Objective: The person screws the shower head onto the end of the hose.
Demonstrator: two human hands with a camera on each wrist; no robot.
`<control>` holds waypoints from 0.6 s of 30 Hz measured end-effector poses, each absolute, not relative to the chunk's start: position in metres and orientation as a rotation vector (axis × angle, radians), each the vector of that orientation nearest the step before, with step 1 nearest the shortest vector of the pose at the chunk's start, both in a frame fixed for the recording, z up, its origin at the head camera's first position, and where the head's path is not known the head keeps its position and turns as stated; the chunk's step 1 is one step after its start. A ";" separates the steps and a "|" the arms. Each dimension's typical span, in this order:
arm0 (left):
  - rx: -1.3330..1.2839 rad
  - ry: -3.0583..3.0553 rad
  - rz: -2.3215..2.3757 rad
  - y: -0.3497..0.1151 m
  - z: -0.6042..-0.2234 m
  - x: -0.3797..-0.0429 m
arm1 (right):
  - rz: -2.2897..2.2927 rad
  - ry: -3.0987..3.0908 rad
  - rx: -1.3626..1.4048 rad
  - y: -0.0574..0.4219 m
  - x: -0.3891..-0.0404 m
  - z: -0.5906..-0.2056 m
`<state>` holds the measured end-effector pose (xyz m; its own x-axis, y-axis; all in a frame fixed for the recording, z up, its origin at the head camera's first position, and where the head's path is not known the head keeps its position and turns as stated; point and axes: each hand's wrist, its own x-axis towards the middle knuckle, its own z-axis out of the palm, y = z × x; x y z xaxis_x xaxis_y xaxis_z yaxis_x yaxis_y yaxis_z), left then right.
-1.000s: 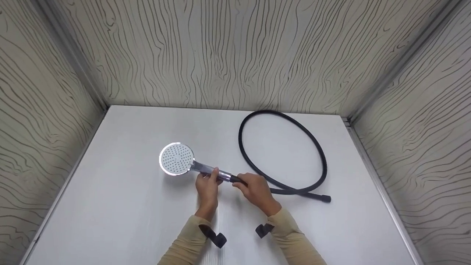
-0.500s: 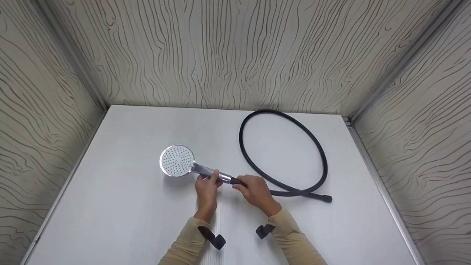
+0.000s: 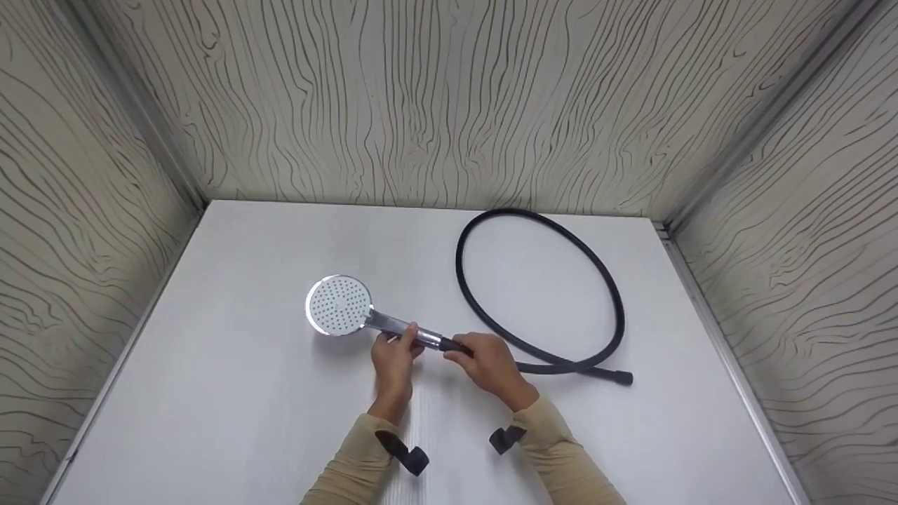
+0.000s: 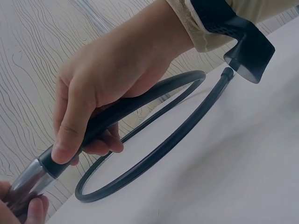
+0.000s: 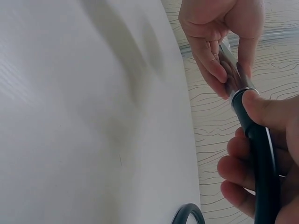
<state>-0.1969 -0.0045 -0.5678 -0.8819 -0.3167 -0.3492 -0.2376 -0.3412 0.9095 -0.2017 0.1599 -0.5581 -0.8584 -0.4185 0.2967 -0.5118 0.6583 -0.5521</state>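
A chrome shower head (image 3: 339,306) with a white nozzle face points its face upward, left of centre in the head view. My left hand (image 3: 395,366) grips its handle, thumb lying over the top. The black shower hose (image 3: 540,354) meets the handle's end, its collar right against the chrome. My right hand (image 3: 491,365) holds the hose just behind that joint, the thumb on the collar (image 4: 52,161) in the left wrist view. In the right wrist view, the fingers of the right hand (image 5: 275,140) curl round the hose below the chrome handle (image 5: 231,70).
The rest of the hose (image 3: 459,263) lies in a big loop on the white table (image 3: 210,393), its free end (image 3: 624,378) toward the right. Wood-grain panels (image 3: 421,105) enclose the back and both sides. Black wrist straps (image 3: 403,452) sit on the sleeves.
The shower head has dipped slightly toward me and shifted a touch right. The hose loop has moved a little to the right. Both hands keep their grips.
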 end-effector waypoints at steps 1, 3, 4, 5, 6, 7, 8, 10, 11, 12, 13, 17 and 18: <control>0.740 -1.770 -2.421 -0.005 -0.568 -0.197 | 0.983 -2.739 0.766 0.160 -0.202 -0.558; 0.729 -1.772 -2.417 -0.005 -0.569 -0.198 | 1.013 -2.769 0.755 0.161 -0.202 -0.558; 0.730 -1.779 -2.412 -0.005 -0.570 -0.198 | 1.028 -2.787 0.750 0.161 -0.202 -0.557; 0.735 -1.787 -2.408 -0.005 -0.570 -0.198 | 1.046 -2.804 0.745 0.161 -0.202 -0.557; 0.742 -1.799 -2.401 -0.005 -0.571 -0.199 | 1.062 -2.821 0.741 0.161 -0.202 -0.557; 0.742 -1.807 -2.396 -0.006 -0.571 -0.199 | 1.073 -2.834 0.737 0.162 -0.202 -0.557; 0.742 -1.810 -2.392 -0.006 -0.571 -0.199 | 1.085 -2.844 0.734 0.162 -0.202 -0.557; 0.759 -1.818 -2.389 -0.006 -0.570 -0.200 | 1.093 -2.855 0.733 0.162 -0.202 -0.556; 0.762 -1.820 -2.388 -0.006 -0.570 -0.200 | 1.094 -2.857 0.734 0.162 -0.202 -0.556; 0.759 -1.817 -2.389 -0.006 -0.570 -0.200 | 1.094 -2.858 0.737 0.163 -0.202 -0.556; 0.756 -1.814 -2.391 -0.007 -0.570 -0.200 | 1.097 -2.857 0.739 0.163 -0.202 -0.556; 0.755 -1.812 -2.406 -0.007 -0.572 -0.200 | 1.112 -2.870 0.747 0.163 -0.202 -0.557; 0.750 -1.809 -2.410 -0.008 -0.573 -0.199 | 1.115 -2.876 0.745 0.163 -0.202 -0.557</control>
<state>-0.1993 -0.0078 -0.5726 -0.8828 -0.3092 -0.3537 -0.2533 -0.3207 0.9127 -0.2016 0.1626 -0.5568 -0.8894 -0.4365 0.1362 -0.4142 0.6431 -0.6440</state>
